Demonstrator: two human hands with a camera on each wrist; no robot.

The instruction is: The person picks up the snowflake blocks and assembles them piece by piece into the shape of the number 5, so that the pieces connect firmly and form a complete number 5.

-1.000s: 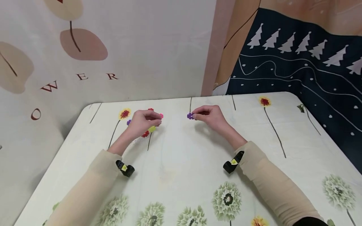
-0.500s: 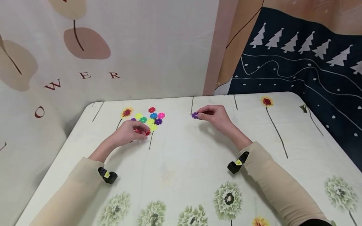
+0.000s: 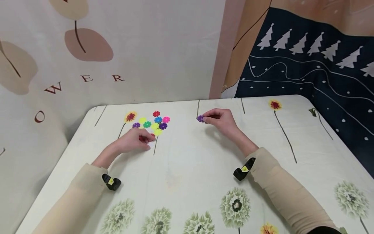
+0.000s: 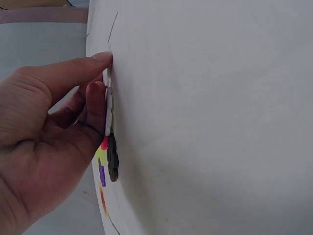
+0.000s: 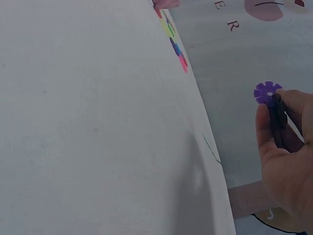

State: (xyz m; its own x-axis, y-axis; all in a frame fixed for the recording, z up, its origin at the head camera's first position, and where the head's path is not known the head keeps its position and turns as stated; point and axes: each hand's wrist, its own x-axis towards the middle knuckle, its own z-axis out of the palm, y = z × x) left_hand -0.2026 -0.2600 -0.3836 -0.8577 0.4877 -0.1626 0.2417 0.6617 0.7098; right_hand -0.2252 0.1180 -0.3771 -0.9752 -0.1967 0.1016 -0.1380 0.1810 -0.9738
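Observation:
In the head view my right hand pinches a purple notched interlocking disc, held up over the far part of the table. The right wrist view shows a dark piece standing edgewise against that disc, between thumb and fingers. My left hand is low at the near side of a loose group of discs. Its thumb and fingers are bent around a white notched disc, close at the tabletop. Red discs show partly beneath the left fingers. Beyond them lie green, blue, pink and yellow discs.
The pale tablecloth carries printed flowers and stems. A printed wall cloth hangs behind the far edge, and a dark cloth with white trees hangs at the right. Each wrist wears a small black camera.
My left hand has drawn back left and toward the body, uncovering the coloured discs, and its thumb and fingers have spread a little. The right hand keeps holding the purple disc almost in place.

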